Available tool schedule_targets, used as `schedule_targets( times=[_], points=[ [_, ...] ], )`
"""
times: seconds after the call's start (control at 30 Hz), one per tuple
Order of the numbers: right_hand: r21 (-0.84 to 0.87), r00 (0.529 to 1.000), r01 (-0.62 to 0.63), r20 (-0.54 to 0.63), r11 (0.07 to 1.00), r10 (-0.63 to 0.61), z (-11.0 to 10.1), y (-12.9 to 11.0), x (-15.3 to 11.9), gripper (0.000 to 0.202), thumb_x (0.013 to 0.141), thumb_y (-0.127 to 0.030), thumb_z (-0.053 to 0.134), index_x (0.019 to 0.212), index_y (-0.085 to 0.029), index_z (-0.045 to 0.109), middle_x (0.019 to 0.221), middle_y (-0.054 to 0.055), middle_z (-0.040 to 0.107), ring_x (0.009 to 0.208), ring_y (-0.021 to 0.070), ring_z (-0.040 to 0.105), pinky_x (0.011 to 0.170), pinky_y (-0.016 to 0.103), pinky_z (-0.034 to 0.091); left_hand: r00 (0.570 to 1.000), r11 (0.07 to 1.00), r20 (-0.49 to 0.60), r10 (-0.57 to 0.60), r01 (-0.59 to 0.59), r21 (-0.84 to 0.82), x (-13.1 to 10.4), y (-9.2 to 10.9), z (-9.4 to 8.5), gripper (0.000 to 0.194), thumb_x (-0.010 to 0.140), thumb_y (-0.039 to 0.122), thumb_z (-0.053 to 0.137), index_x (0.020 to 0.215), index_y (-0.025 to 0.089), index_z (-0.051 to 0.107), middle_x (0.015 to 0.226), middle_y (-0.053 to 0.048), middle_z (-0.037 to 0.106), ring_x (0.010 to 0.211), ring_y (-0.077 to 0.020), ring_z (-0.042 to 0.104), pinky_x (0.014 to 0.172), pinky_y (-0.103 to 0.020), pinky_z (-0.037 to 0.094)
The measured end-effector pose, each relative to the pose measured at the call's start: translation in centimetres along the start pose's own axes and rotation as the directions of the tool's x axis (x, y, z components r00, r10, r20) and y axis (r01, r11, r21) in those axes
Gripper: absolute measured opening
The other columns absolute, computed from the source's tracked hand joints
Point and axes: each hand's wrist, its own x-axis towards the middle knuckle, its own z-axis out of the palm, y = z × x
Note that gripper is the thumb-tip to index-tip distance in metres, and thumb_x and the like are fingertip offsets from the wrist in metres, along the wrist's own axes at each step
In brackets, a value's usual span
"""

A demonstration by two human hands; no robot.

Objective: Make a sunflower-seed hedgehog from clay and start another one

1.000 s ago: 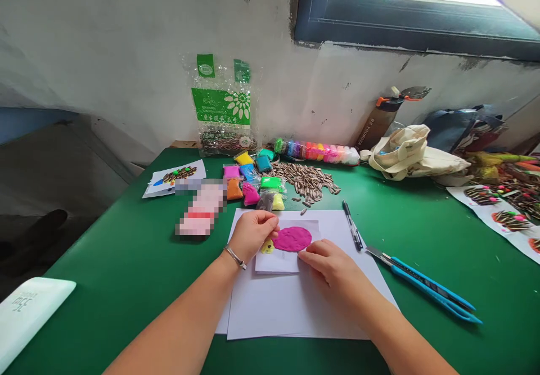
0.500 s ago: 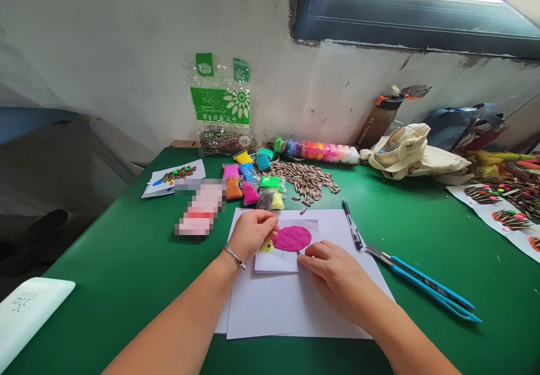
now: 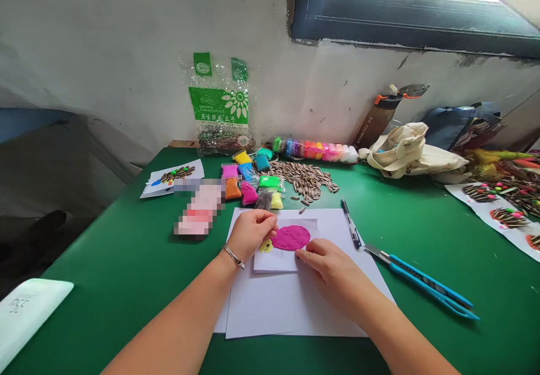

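A small white card lies on larger white sheets of paper. It bears a flat magenta clay oval and a small yellow clay piece with a dark spot at the oval's left end. Above the yellow piece, my left hand is closed in a pinch; whatever lies between its fingertips is hidden. My right hand rests at the card's right side, its index finger stretched out to just below the oval. A tiny dark bit shows under that fingertip. Thin drawn lines run below the oval.
Behind the papers lie bagged coloured clay packets and a heap of sunflower seeds. On the right are a pen and a blue utility knife with its blade out. A white device sits front left.
My right index finger has shifted slightly up towards the magenta oval's lower edge, covering more of the dark bit. My left hand keeps its pinch in place.
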Motion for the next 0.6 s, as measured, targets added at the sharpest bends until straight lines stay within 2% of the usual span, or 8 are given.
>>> schedule_targets(
  times=[0.1,0.23,0.43,0.53,0.6],
  points=[
    [0.081,0.999,-0.036,0.032,0.996,0.033,0.2,0.8,0.0,0.031,0.084,-0.007,0.042,0.093,-0.02,0.069,0.079,0.006,0.058,0.075,0.0164,0.053,0.062,0.025,0.043,1.0,1.0,0.001,0.0,0.0,0.004,0.0,-0.1,0.0,0.014,0.067,0.024,0.071,0.068,0.011,0.066,0.061,-0.002,0.064,0.052,-0.0097,0.06,0.052,-0.02,0.049],
    [0.209,0.999,-0.05,0.028,0.977,0.045,0.6,1.9,-0.1,0.036,0.082,-0.006,0.042,0.104,-0.022,0.066,0.083,0.005,0.059,0.072,0.0135,0.055,0.065,0.024,0.044,1.0,1.0,0.007,0.008,-0.008,0.018,0.0,-0.2,-0.1,0.012,0.07,0.022,0.068,0.069,0.011,0.066,0.062,-0.002,0.064,0.052,-0.0097,0.06,0.052,-0.019,0.049],
    [0.079,0.999,-0.027,0.03,0.996,0.024,0.6,1.0,0.1,0.034,0.082,-0.005,0.042,0.096,-0.021,0.069,0.077,0.006,0.057,0.072,0.0167,0.054,0.061,0.025,0.042,1.0,1.0,0.002,0.012,-0.012,0.021,-0.1,0.0,0.0,0.011,0.07,0.021,0.067,0.068,0.011,0.066,0.062,-0.002,0.064,0.051,-0.0093,0.059,0.051,-0.018,0.048],
    [0.12,0.999,-0.034,0.04,0.992,0.029,0.6,1.3,0.2,0.033,0.082,-0.006,0.042,0.095,-0.02,0.069,0.079,0.007,0.058,0.073,0.0162,0.054,0.062,0.025,0.043,1.0,1.0,0.001,0.01,-0.01,0.017,-0.1,0.1,0.0,0.011,0.07,0.021,0.068,0.068,0.011,0.066,0.062,-0.002,0.064,0.051,-0.0094,0.059,0.051,-0.018,0.048],
    [0.184,0.999,-0.037,0.037,0.982,0.03,0.7,1.8,0.1,0.035,0.083,-0.007,0.041,0.1,-0.021,0.068,0.082,0.006,0.059,0.072,0.0146,0.055,0.063,0.024,0.044,1.0,1.0,0.002,0.008,-0.008,0.013,-0.1,0.1,0.0,0.01,0.07,0.021,0.068,0.068,0.011,0.066,0.062,-0.002,0.065,0.051,-0.0097,0.059,0.051,-0.019,0.049]
  ],
)
